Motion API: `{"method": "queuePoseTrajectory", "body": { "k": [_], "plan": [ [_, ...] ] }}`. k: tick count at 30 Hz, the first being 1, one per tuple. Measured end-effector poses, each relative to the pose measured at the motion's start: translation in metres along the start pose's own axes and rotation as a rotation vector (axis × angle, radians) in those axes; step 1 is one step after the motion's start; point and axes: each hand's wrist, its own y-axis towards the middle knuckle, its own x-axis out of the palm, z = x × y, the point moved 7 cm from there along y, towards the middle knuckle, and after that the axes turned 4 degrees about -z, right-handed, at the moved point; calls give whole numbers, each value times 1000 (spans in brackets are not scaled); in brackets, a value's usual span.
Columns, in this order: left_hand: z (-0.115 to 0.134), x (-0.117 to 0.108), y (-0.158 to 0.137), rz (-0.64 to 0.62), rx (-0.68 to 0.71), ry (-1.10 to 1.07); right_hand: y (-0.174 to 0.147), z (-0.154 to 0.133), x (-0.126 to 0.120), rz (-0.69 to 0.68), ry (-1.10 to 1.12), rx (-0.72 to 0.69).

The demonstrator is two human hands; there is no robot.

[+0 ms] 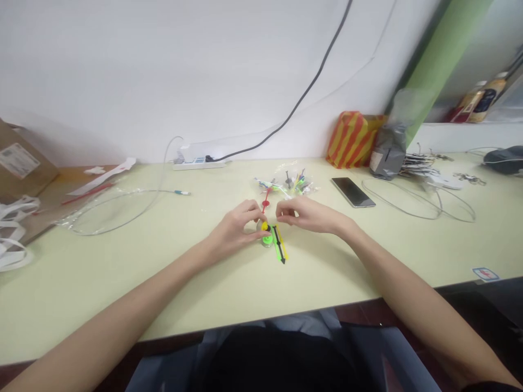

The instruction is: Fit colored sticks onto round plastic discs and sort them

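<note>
My left hand is closed, with thumb and fingers around a small stack of round plastic pieces in yellow, black and green, low over the table. To its right, my right hand is curled with the fingertips together. Whatever those fingertips hold, if anything, is too small to make out. Just below them, black, yellow and green plastic spinner arrows lie side by side. A red spinner arrow lies between and beyond the two hands.
A clear bag with several coloured plastic parts lies behind the hands. At the right are a phone, a cable and a striped bag. A power strip sits by the wall; a cardboard box stands far left.
</note>
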Motion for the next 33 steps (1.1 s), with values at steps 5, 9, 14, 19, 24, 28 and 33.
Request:
{"method": "queuePoseTrajectory", "body": {
  "k": [5, 9, 14, 19, 24, 28, 33],
  "plan": [
    [3, 3, -2, -214, -101, -307, 1, 10, -5, 105, -126, 53],
    [12, 3, -5, -371, -120, -317, 2, 12, -4, 138, -190, 70],
    [23, 12, -8, -442, -26, -235, 2, 16, -7, 143, -240, 106],
    [27, 20, -11, -477, -67, -215, 3, 16, -8, 140, -262, 112],
    [25, 17, -11, -450, -108, -169, 2, 16, -7, 130, -271, 125],
    [21, 18, -10, -448, -98, -153, 2, 17, -9, 149, -272, 127],
    [17, 16, -9, -411, -100, -151, 2, 15, -10, 151, -279, 126]
  ]
}}
